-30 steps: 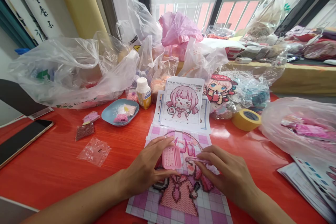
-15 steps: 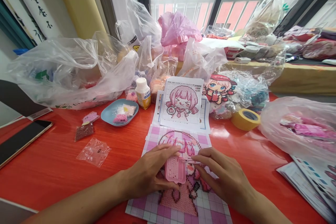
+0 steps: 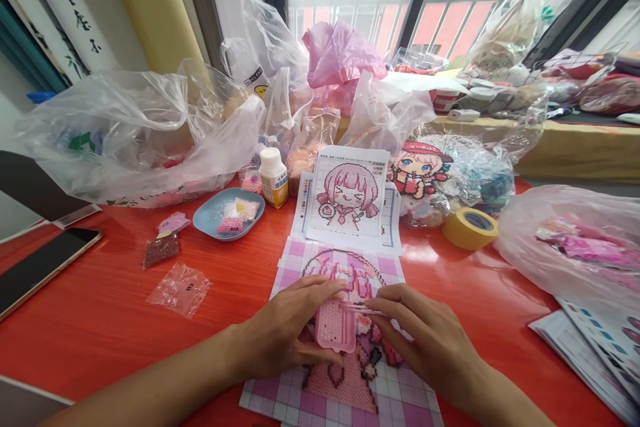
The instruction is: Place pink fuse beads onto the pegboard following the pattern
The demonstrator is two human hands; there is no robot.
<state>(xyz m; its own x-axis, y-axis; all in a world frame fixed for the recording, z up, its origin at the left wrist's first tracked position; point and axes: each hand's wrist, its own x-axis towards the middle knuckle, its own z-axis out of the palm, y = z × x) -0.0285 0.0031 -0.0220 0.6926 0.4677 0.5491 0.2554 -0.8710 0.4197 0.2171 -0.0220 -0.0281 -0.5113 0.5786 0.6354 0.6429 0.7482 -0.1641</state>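
My left hand [image 3: 280, 333] grips a small pink bead tray [image 3: 335, 325], thumb below and fingers on top, held over a half-filled bead picture of a pink-haired figure [image 3: 345, 367]. My right hand [image 3: 425, 340] pinches a thin pink tweezer-like tool [image 3: 361, 308] whose tip reaches the top of the pink tray. The bead picture lies on a pink checked sheet [image 3: 295, 400] on the red table [image 3: 100, 327]. A printed pattern sheet [image 3: 347, 192] showing the same figure lies just beyond it.
A blue dish [image 3: 205, 217] with bead packets, a white bottle [image 3: 273, 177], small bead bags [image 3: 161, 250] and a phone [image 3: 35, 267] lie at left. Yellow tape roll [image 3: 469, 227], plastic bags [image 3: 565, 240] and booklets [image 3: 595, 353] sit at right. Crumpled bags [image 3: 150, 133] line the back.
The pink tray in my left hand has come down and slightly right, from upright beside the picture's head to lower over its middle. My right hand followed, its tool now at the tray.
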